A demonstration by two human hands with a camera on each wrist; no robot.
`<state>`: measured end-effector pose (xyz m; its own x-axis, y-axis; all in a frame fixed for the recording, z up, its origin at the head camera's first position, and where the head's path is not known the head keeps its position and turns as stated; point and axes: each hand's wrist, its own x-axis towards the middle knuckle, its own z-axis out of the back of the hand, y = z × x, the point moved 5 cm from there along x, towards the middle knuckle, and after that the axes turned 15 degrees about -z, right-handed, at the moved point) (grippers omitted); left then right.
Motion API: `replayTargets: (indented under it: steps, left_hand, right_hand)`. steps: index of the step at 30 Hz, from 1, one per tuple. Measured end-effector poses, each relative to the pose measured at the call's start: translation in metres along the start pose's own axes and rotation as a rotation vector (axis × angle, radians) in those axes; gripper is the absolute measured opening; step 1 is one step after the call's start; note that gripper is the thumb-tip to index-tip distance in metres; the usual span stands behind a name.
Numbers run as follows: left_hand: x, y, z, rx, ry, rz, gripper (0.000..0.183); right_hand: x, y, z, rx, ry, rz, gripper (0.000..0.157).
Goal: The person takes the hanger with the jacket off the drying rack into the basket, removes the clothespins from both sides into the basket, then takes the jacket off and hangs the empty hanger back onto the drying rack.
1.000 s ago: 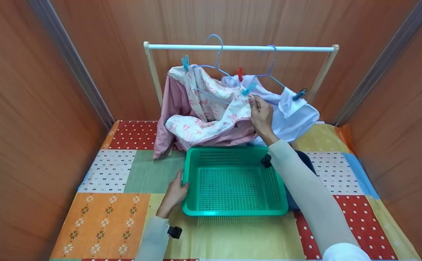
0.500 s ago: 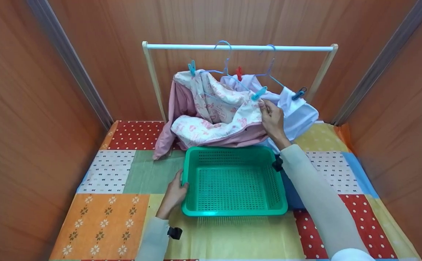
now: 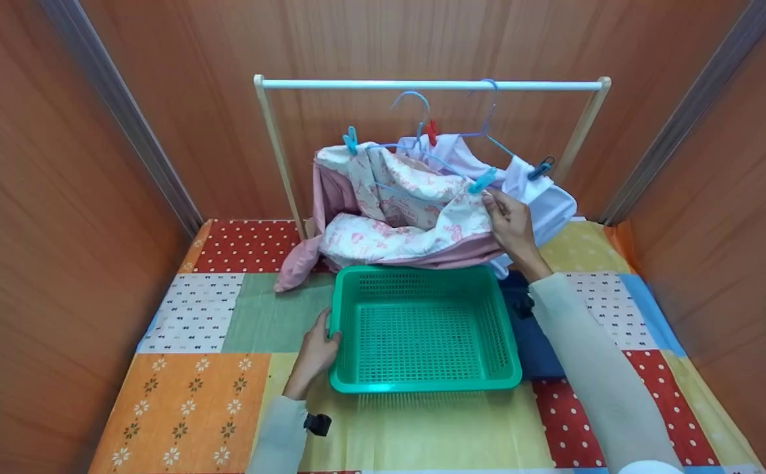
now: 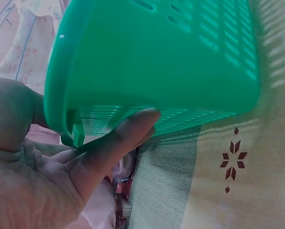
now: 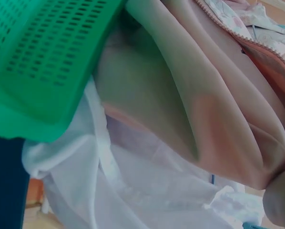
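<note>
A pink jacket [image 3: 475,251] with a white, pink-patterned lining [image 3: 383,243] hangs from a blue wire hanger [image 3: 422,108], whose hook sits below the rack's bar. Light-blue clothespins [image 3: 351,140] clip it at both shoulders. My right hand [image 3: 512,222] pinches the jacket's edge just below the right-hand clothespin. In the right wrist view its pink fabric [image 5: 214,105] and zipper [image 5: 238,36] fill the upper right. My left hand [image 3: 318,347] holds the left rim of a green basket [image 3: 426,387]; the left wrist view shows the thumb [image 4: 128,131] against the basket's outer side.
Behind stands a drying rack with a white bar [image 3: 357,85]. A white garment [image 3: 554,214] hangs there on another hanger, with red [image 3: 431,132] and dark [image 3: 541,168] clothespins. A dark blue object [image 3: 537,342] lies right of the basket. Wooden walls [image 3: 60,197] surround the patchwork cloth.
My right hand has moved right and down with the jacket's edge. The jacket's hanger has dropped, its hook now under the bar. My left hand and the basket have hardly moved.
</note>
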<state>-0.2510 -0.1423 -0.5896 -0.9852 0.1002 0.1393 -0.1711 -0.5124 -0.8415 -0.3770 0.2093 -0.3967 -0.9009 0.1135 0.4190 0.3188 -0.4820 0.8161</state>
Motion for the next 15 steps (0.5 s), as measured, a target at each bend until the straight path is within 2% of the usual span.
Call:
replayTargets:
  steps: [3, 15]
  left_hand:
    - [0.0, 0.001, 0.0, 0.002, -0.005, 0.003, 0.057]
    - [-0.001, 0.001, -0.001, -0.032, 0.01, 0.02, 0.057]
  right_hand:
    - [-0.009, 0.006, 0.006, 0.0, 0.032, 0.008, 0.021]
    - [-0.03, -0.004, 0.015, 0.022, 0.118, 0.002, 0.018]
